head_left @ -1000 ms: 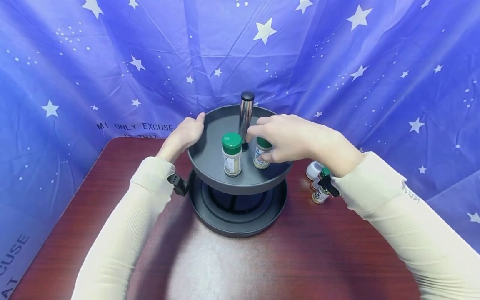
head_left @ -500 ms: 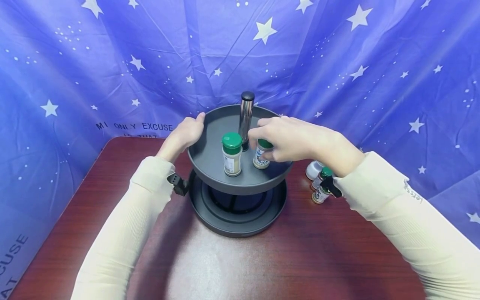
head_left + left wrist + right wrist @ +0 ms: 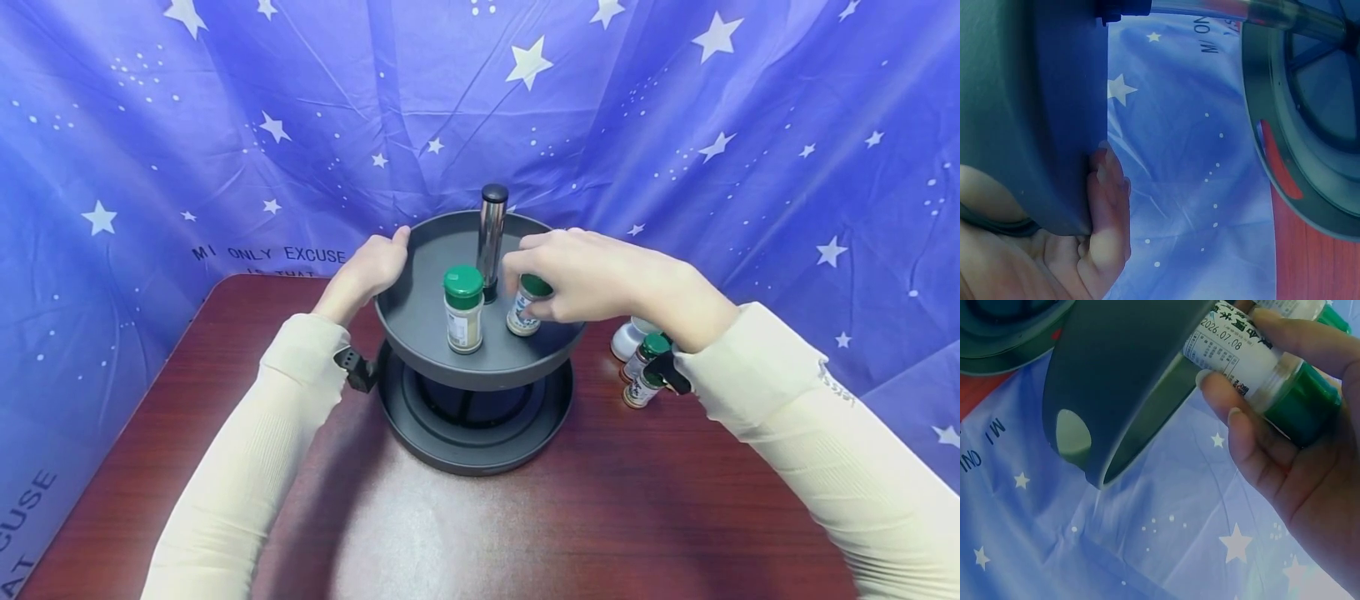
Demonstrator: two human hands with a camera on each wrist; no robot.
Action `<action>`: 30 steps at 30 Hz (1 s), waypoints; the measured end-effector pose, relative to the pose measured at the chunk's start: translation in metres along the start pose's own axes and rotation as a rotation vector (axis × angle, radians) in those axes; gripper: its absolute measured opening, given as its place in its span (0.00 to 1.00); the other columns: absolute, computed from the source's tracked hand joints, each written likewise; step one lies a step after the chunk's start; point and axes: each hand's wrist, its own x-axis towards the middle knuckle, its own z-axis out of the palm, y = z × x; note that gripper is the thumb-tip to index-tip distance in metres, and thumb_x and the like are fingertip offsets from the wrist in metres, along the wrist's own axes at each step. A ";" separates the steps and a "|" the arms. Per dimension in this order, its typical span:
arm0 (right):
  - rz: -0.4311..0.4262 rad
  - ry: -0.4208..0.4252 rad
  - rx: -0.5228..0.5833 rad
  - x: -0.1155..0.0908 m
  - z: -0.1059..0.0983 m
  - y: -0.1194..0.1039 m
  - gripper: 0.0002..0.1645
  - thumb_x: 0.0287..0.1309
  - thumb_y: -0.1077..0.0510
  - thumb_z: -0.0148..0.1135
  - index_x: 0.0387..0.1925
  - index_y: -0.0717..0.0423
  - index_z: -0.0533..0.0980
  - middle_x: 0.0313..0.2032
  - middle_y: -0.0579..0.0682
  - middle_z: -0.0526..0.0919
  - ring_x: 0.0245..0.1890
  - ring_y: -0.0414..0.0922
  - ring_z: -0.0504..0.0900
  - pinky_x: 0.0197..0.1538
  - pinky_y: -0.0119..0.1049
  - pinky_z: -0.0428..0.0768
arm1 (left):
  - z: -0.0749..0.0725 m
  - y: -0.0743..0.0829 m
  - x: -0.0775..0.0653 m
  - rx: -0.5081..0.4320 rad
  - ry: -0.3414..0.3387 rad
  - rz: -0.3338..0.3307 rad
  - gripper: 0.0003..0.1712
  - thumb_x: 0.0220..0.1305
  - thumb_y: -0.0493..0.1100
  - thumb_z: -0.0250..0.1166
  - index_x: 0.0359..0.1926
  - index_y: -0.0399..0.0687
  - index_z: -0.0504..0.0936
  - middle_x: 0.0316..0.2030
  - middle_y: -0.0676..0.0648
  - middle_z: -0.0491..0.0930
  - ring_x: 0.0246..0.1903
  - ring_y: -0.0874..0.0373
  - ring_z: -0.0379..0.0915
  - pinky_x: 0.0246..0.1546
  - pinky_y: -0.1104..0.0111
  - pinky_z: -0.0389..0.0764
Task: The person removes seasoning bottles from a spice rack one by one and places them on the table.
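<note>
My left hand (image 3: pixel 378 265) holds the left rim of the upper tier (image 3: pixel 431 250) of a dark grey two-tier stand. In the left wrist view, its fingers (image 3: pixel 1109 219) curl under the tier's edge. My right hand (image 3: pixel 588 273) grips a spice jar (image 3: pixel 522 317) with a green cap, thumb and fingers around its sides. This jar leans slightly right, its base low over the tier's front right. In the right wrist view, its white label (image 3: pixel 1225 347) bears a printed date. A second green-capped spice jar (image 3: pixel 464 321) stands upright to its left on the tier.
A chrome post (image 3: pixel 492 237) with a black top rises from the upper tier. Below is the wider lower tier (image 3: pixel 480 458), resting on the red-brown table (image 3: pixel 600 517). More jars (image 3: pixel 642 387) stand at the right, partly behind the right wrist. A starry blue curtain (image 3: pixel 450 100) hangs behind.
My right hand has shifted slightly right, and the jar's cap has tipped right with it while its base stays nearly in place. The left hand has kept still on the rim.
</note>
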 end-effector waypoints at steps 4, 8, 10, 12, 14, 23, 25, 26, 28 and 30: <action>0.007 0.027 0.006 -0.004 -0.004 0.003 0.09 0.53 0.57 0.70 0.36 0.46 0.78 0.33 0.45 0.75 0.32 0.44 0.73 0.37 0.40 0.72 | 0.000 0.000 0.000 -0.002 -0.001 0.004 0.43 0.77 0.62 0.25 0.70 0.33 0.64 0.66 0.35 0.68 0.45 0.42 0.75 0.41 0.56 0.79; 0.015 0.039 0.016 -0.007 -0.008 0.006 0.09 0.54 0.59 0.69 0.36 0.46 0.78 0.34 0.45 0.76 0.32 0.43 0.73 0.37 0.39 0.71 | 0.000 0.000 0.000 -0.013 0.000 0.006 0.42 0.77 0.61 0.26 0.71 0.33 0.63 0.68 0.35 0.66 0.53 0.41 0.74 0.53 0.52 0.77; 0.015 0.049 0.025 -0.008 -0.009 0.008 0.09 0.54 0.60 0.68 0.37 0.46 0.79 0.35 0.45 0.76 0.32 0.43 0.73 0.37 0.40 0.71 | 0.000 0.000 0.000 -0.013 0.001 0.007 0.42 0.77 0.61 0.26 0.71 0.33 0.63 0.68 0.35 0.66 0.54 0.41 0.73 0.55 0.51 0.77; 0.017 0.059 0.031 -0.009 -0.010 0.010 0.09 0.54 0.61 0.68 0.37 0.46 0.79 0.35 0.45 0.77 0.33 0.43 0.73 0.38 0.40 0.71 | 0.000 0.000 0.000 -0.012 0.001 0.005 0.43 0.77 0.62 0.26 0.70 0.33 0.64 0.67 0.35 0.67 0.51 0.42 0.74 0.52 0.52 0.78; 0.022 0.069 0.035 -0.011 -0.012 0.012 0.10 0.54 0.62 0.68 0.37 0.45 0.79 0.35 0.45 0.77 0.33 0.43 0.74 0.39 0.40 0.71 | 0.000 0.000 0.000 -0.011 0.001 0.005 0.43 0.77 0.62 0.26 0.70 0.33 0.65 0.66 0.35 0.68 0.49 0.42 0.75 0.49 0.54 0.78; 0.053 0.105 0.033 -0.019 -0.025 0.019 0.11 0.54 0.62 0.68 0.38 0.45 0.80 0.36 0.45 0.80 0.36 0.44 0.75 0.41 0.42 0.72 | 0.001 -0.001 0.001 -0.013 -0.006 0.002 0.43 0.77 0.62 0.25 0.71 0.33 0.63 0.66 0.35 0.67 0.47 0.42 0.75 0.45 0.55 0.79; 0.067 0.103 0.026 -0.021 -0.027 0.021 0.11 0.54 0.62 0.67 0.39 0.46 0.80 0.36 0.46 0.80 0.36 0.44 0.74 0.40 0.41 0.72 | 0.001 -0.001 0.001 -0.014 -0.006 0.002 0.43 0.77 0.63 0.25 0.71 0.33 0.63 0.66 0.35 0.67 0.48 0.42 0.75 0.47 0.54 0.78; 0.074 0.100 0.022 -0.021 -0.028 0.021 0.11 0.55 0.62 0.67 0.39 0.46 0.80 0.36 0.46 0.80 0.35 0.44 0.74 0.40 0.41 0.71 | 0.001 -0.001 0.001 -0.013 -0.005 0.003 0.43 0.77 0.63 0.25 0.71 0.33 0.63 0.67 0.35 0.67 0.49 0.43 0.74 0.49 0.54 0.78; 0.084 0.099 0.019 -0.022 -0.030 0.023 0.11 0.55 0.62 0.67 0.40 0.46 0.81 0.36 0.46 0.80 0.35 0.44 0.74 0.39 0.41 0.71 | 0.001 -0.001 0.001 -0.013 -0.005 0.005 0.43 0.77 0.63 0.25 0.70 0.33 0.63 0.66 0.35 0.67 0.51 0.42 0.74 0.52 0.53 0.77; 0.092 0.099 0.019 -0.023 -0.031 0.025 0.12 0.54 0.62 0.67 0.40 0.45 0.81 0.36 0.46 0.80 0.35 0.44 0.74 0.39 0.41 0.71 | 0.000 -0.001 0.001 -0.012 -0.005 0.007 0.43 0.77 0.62 0.25 0.70 0.33 0.63 0.67 0.35 0.67 0.52 0.43 0.73 0.54 0.53 0.76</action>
